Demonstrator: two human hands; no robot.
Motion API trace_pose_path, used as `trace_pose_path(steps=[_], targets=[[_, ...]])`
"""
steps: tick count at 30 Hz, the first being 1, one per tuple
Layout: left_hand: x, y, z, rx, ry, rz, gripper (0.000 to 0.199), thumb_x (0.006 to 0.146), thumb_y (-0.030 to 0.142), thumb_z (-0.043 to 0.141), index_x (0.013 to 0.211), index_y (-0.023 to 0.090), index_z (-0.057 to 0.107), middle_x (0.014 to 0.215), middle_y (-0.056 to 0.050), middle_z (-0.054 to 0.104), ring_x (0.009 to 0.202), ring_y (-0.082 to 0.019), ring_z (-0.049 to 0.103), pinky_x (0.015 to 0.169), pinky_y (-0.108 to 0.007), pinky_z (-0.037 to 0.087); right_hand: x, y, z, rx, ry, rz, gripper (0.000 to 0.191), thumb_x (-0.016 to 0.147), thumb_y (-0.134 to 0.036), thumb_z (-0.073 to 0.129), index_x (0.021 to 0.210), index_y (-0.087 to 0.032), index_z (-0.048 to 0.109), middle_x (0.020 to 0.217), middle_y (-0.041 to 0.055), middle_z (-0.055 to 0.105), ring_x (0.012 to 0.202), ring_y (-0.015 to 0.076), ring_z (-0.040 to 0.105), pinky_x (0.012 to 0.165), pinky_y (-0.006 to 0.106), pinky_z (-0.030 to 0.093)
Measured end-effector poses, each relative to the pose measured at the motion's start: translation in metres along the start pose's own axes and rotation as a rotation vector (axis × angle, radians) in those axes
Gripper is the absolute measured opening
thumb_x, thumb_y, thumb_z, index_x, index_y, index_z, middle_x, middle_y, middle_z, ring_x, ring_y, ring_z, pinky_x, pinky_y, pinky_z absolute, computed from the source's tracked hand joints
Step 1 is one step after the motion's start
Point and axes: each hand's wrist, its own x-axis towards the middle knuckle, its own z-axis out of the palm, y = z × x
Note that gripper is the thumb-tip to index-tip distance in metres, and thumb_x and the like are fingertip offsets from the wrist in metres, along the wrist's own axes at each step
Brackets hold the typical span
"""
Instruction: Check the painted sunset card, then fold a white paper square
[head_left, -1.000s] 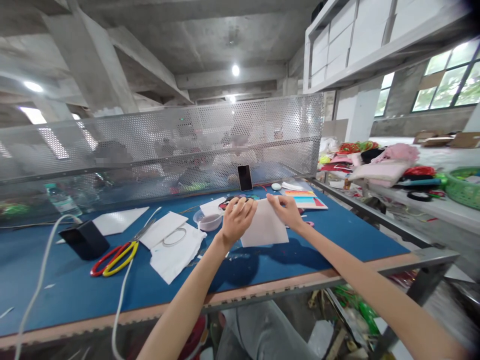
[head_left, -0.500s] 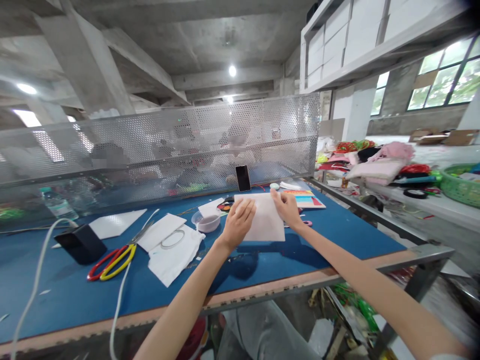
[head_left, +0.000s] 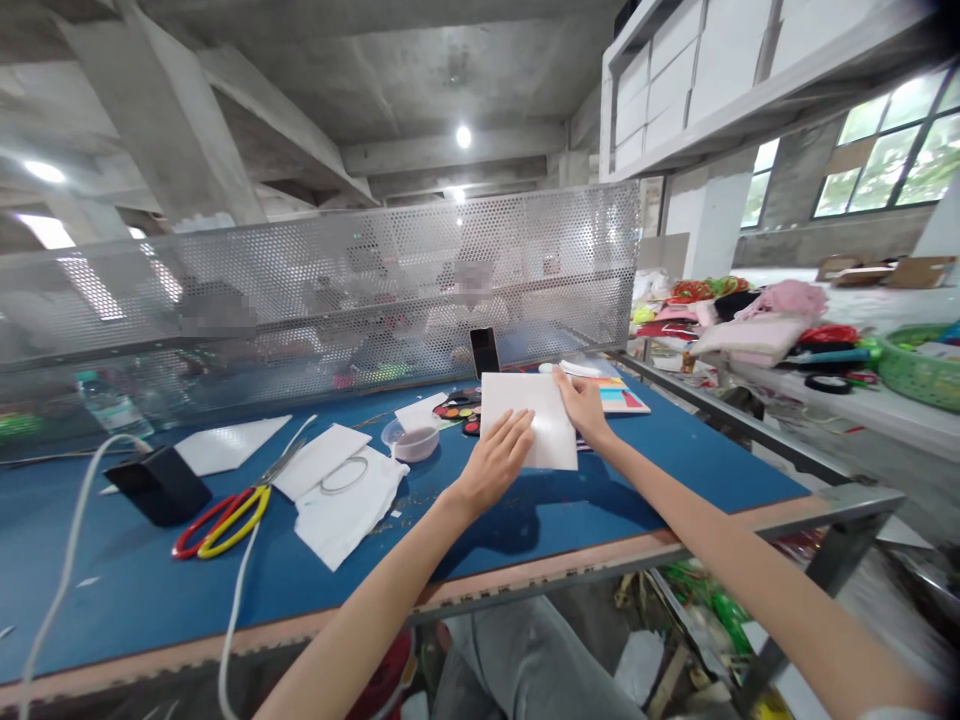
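Head view: white sheet [head_left: 559, 440] raised over blue tabletop [head_left: 697, 470], center. Left hand [head_left: 491, 465] open, fingers flat on it; thumb unclear. Right hand [head_left: 585, 408] gripping its top right corner. Clock from sheet: phone [head_left: 485, 352] 11, paint palette [head_left: 471, 411] 9-10, plastic bowl [head_left: 414, 445] 9, scissors [head_left: 251, 520] 8. Risks: loose right pinch drops sheet; hard left press creases it; low left edge may brush paints, smudging. Count: 2 hands, 1 held sheet, 1 phone, 1 palette, 1 bowl, 1 scissors; loose white pieces maybe 4, overlap blurry.
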Motion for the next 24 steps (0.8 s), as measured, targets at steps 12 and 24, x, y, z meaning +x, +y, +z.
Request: trace_pose_path(steps=[12, 24], targets=[[-0.002, 0.01, 0.001, -0.078, 0.088, -0.022, 0.022, 0.095, 0.008, 0.036, 0.11, 0.014, 0.051, 0.1, -0.011, 0.07, 0.097, -0.017, 0.068, 0.094, -0.033, 0.054, 0.006, 0.009, -0.004, 0.023, 0.104, 0.018, 0.063, 0.077, -0.074, 0.05, 0.052, -0.022, 0.024, 0.051, -0.0044, 0.024, 0.05, 0.0078, 0.023, 0.045, 0.026, 0.016], [0.001, 0.02, 0.004, -0.105, 0.062, -0.009, 0.019, 0.093, 0.006, 0.033, 0.104, 0.015, 0.046, 0.071, -0.002, 0.06, 0.064, -0.016, 0.06, 0.063, -0.027, 0.047, 0.026, 0.035, -0.017, 0.082, 0.312, 0.106, 0.065, 0.074, -0.08, 0.048, 0.053, -0.023, 0.024, 0.049, -0.0057, 0.024, 0.05, 0.0083, 0.023, 0.044, 0.026, 0.019]])
